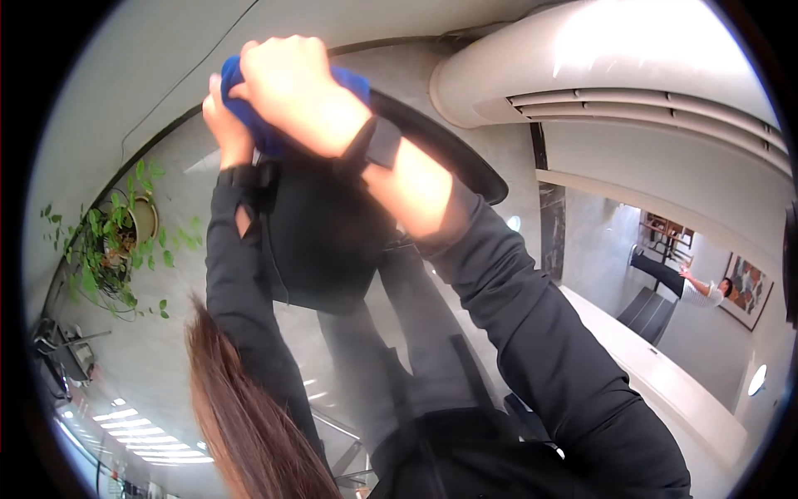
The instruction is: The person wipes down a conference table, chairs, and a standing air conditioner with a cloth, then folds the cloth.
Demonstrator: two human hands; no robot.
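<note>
A blue cloth [353,83] is bunched up near the top of the view, over the upper end of a large black object [324,224]. My right hand [291,83] is closed on the cloth, with its fingers curled over the top. Just to its left, my left hand [224,121] also grips the cloth, its fingers partly hidden behind the blue fabric. Both wrists wear dark bands. Below my hands the black object hangs or stands in front of my legs; where it is held or supported is hidden.
A potted plant [143,220] stands at the left. A thick pale duct-like tube with slats [615,66] crosses the upper right. Behind a white ledge [657,366] at the right, a person [694,287] is near a framed picture [748,287]. Long hair hangs at the lower left.
</note>
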